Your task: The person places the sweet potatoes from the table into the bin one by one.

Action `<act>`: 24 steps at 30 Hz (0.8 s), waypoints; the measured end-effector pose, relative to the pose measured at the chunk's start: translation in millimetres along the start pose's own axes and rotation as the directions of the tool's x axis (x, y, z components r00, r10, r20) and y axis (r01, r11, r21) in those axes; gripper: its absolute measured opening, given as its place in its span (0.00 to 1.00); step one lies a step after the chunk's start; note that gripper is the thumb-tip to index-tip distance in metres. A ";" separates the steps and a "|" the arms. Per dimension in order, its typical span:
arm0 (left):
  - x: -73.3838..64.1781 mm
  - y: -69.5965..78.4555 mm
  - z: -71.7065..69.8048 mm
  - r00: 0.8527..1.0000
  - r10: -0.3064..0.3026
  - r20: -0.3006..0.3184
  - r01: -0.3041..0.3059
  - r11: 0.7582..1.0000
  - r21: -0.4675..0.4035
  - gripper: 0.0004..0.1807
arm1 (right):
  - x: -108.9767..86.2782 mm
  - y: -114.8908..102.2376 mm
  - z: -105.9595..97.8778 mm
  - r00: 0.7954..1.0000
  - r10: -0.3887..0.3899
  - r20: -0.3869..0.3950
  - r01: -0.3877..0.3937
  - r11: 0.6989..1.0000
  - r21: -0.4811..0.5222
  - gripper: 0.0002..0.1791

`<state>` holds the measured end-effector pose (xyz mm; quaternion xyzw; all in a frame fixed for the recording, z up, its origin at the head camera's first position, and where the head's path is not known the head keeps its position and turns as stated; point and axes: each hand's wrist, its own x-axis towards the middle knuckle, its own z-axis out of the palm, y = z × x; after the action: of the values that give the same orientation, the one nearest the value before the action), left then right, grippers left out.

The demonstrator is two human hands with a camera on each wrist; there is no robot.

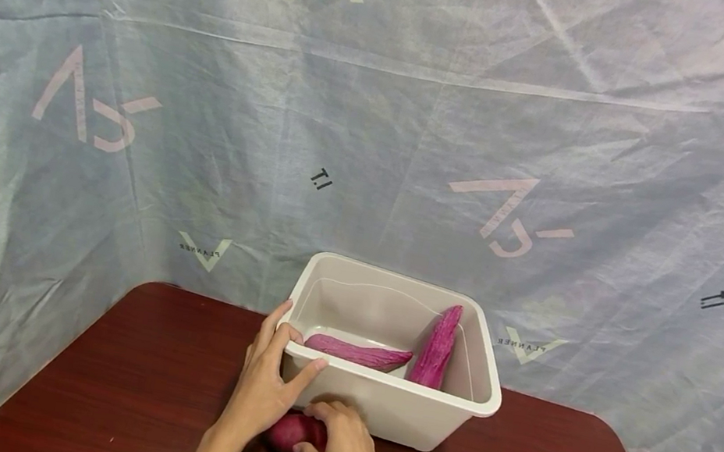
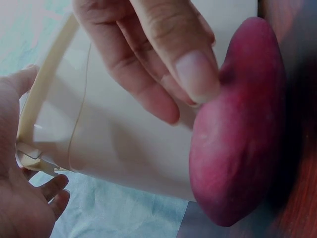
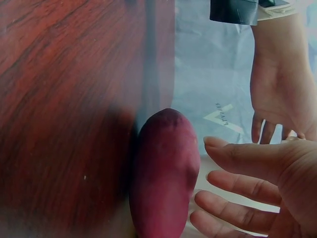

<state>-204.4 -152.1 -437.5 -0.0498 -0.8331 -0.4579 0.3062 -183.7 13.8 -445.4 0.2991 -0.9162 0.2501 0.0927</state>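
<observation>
A smooth red-purple sweet potato (image 1: 289, 433) lies on the table in front of a white plastic bin (image 1: 370, 401). Close above it is my right hand (image 1: 346, 449), thumb and fingers spread; the right wrist view shows a gap between the fingertips (image 3: 214, 142) and the sweet potato (image 3: 166, 173). At the bin's front left corner, my left hand (image 1: 264, 384) grips the rim, thumb at the front edge and fingers over the left side. Inside the bin, one long, rough, bright purple sweet potato (image 1: 359, 353) lies along the front wall and another (image 1: 436, 348) leans at the right end.
The dark red wooden table (image 1: 169, 369) has rounded back corners. Grey-blue printed cloth (image 1: 382, 142) hangs behind and at the sides, close to the table's edges. The bin stands near the back edge.
</observation>
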 end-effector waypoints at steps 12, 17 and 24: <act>0.0 1.4 -1.0 1.000 0.000 0.003 0.000 1.000 -0.009 0.20 | 3.1 0.5 5.5 1.000 0.015 0.001 -0.015 1.000 0.000 0.21; 0.9 3.3 -0.9 1.000 0.006 0.002 -0.006 1.000 -0.017 0.20 | 4.3 2.0 6.8 1.000 0.012 -0.005 -0.012 1.000 -0.012 0.22; 0.4 2.0 -0.8 1.000 -0.004 0.012 0.004 1.000 -0.014 0.20 | 5.1 2.3 10.2 1.000 0.010 0.013 -0.010 1.000 -0.024 0.23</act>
<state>-203.6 -151.7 -435.5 -0.0532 -0.8317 -0.4641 0.3001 -189.4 7.6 -453.5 0.2950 -0.9212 0.2376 0.0891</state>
